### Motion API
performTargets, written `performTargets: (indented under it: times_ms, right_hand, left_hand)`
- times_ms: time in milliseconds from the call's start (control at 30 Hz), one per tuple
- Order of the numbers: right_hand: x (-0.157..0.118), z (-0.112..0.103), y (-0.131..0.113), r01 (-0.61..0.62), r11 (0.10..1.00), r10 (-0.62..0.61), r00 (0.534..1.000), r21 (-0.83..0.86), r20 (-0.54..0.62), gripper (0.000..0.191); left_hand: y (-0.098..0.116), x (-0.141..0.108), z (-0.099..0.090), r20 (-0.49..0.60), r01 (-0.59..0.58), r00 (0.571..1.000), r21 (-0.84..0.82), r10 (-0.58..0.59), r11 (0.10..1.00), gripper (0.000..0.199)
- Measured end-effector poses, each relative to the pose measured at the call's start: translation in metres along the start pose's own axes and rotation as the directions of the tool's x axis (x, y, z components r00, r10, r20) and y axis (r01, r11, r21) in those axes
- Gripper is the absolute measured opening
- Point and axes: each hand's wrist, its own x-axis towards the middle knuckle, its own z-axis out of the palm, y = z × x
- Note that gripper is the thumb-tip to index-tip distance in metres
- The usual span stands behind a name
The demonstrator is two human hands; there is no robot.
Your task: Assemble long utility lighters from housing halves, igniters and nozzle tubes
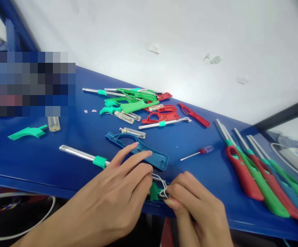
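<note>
Near the table's front edge, my left hand (123, 192) lies over a lighter's inner parts, its index and middle fingers stretched out and spread. A metal tube (78, 153) with a green collar (99, 161) runs out leftward from under it. My right hand (197, 202) is closed, thumb and index finger pinched at the end of white wires (161, 181). Between the hands shows a green piece (154, 192) in a dark blue shell, mostly hidden by my fingers. Just beyond my left fingertips lies a blue half shell (155, 157).
On the blue table (107, 82) lie green shells (138, 106), red shells (161, 116), clear fuel tanks (134, 133) and another tube (161, 124). A screwdriver (204, 150) lies right of centre. Several assembled lighters (243, 173) rest at the right; a green piece (27, 132) is at the left.
</note>
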Motion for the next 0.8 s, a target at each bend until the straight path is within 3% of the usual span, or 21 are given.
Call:
performTargets:
  times_ms: [333,567,800]
  right_hand:
    - [-0.013,-0.007,0.009,0.053,0.996,-0.056,0.998,-0.067,-0.030,0.027]
    - [-0.017,-0.005,0.010,0.024,0.986,-0.025,1.000,-0.164,-0.005,0.035]
    - [-0.016,-0.007,0.007,-0.027,0.987,0.030,0.999,-0.161,0.014,0.037]
  left_hand:
    - [-0.008,-0.014,0.002,0.032,0.065,0.998,-0.183,-0.061,0.981,0.030]
    - [-0.009,-0.024,0.005,0.065,0.122,0.992,-0.255,-0.109,0.959,0.052]
    - [-0.010,-0.027,0.005,0.127,0.167,0.982,-0.260,-0.138,0.951,0.051]
